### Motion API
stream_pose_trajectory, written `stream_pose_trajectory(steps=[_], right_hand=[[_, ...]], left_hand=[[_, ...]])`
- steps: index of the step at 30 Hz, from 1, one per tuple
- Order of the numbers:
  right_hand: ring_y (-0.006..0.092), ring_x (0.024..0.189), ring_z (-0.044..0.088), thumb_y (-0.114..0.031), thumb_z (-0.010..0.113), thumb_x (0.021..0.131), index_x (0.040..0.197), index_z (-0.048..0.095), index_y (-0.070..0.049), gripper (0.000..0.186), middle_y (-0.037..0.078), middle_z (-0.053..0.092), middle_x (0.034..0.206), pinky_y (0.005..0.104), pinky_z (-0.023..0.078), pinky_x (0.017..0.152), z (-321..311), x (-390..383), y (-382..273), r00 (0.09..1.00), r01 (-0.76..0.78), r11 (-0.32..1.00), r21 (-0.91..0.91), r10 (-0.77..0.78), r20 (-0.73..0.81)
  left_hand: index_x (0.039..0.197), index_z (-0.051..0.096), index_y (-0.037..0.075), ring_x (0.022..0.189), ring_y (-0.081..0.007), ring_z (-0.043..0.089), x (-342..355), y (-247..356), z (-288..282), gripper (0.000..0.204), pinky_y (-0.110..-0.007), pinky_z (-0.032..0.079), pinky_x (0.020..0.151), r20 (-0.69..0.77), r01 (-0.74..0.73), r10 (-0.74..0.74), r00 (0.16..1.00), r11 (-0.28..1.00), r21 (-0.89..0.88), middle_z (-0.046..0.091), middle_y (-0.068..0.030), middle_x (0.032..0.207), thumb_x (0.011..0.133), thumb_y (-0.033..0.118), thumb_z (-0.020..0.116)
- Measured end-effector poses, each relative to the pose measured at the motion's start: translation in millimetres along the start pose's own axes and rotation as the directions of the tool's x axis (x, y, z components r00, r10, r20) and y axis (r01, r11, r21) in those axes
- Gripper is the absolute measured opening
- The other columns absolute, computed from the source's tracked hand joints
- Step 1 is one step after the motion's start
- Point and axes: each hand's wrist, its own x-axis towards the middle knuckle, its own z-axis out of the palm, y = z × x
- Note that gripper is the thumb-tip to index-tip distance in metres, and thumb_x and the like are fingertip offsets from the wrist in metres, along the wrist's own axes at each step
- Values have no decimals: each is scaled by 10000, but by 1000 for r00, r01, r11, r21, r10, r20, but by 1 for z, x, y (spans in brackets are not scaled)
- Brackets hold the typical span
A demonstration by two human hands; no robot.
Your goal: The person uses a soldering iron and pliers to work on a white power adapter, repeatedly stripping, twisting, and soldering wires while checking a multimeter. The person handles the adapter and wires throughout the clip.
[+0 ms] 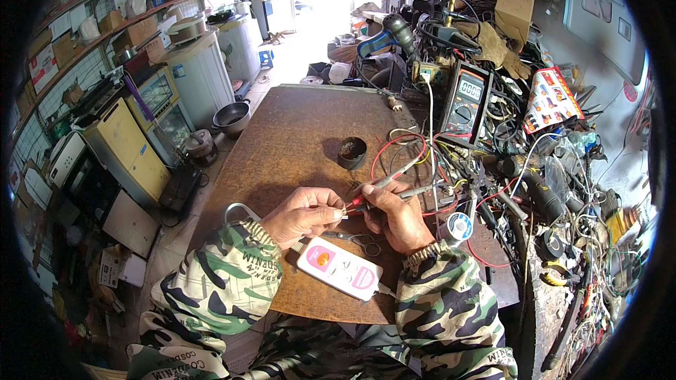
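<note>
A white-and-pink control box [336,269] lies on the brown table [296,134]. Just beyond, the left hand [303,215] pinches a small pale piece [344,216] between thumb and fingers; the right hand [396,217] closes around two test probes [420,190], red ends beside it. Farther off are a dark cup [352,153] and a meter [463,104].

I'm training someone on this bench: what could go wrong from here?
The slim grey probes sit close together in the right hand; their tips might slip and touch. The white-and-pink plastic box lies near the front of the brown wooden tabletop; a camouflage sleeve could nudge it off.
</note>
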Motion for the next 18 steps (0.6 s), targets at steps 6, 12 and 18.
stream_pose_trajectory(steps=[6, 12, 18], right_hand=[[110, 460, 459, -199, 617, 912, 828, 634, -24, 195, 25, 552, 614, 255, 323, 427, 1, -1, 0, 1000, 9, 1000, -8, -9, 2], [107, 453, 452, -197, 607, 920, 810, 630, -28, 203, 20, 548, 604, 256, 316, 418, 1, -1, 0, 1000, 5, 1000, -7, -5, 16], [108, 453, 452, -197, 605, 922, 817, 633, -27, 202, 18, 551, 609, 254, 317, 419, 2, -1, -1, 1000, 19, 1000, -18, -18, 25]], left_hand=[[1003, 567, 23, 555, -8, 389, 2, -3, -2, 168, -163, 269, 465, 7, -4, 4, 1000, 1000, 1, 561, 0, 768, 908, 145, 632], [1002, 565, 26, 564, -9, 401, 0, 2, 2, 157, -163, 276, 467, -18, 4, -4, 1000, 1000, 23, 558, 4, 767, 907, 135, 628], [994, 566, 30, 569, -10, 406, 1, -2, 0, 151, -163, 278, 471, -20, 1, 0, 1000, 1000, 28, 560, 7, 769, 908, 137, 628]])
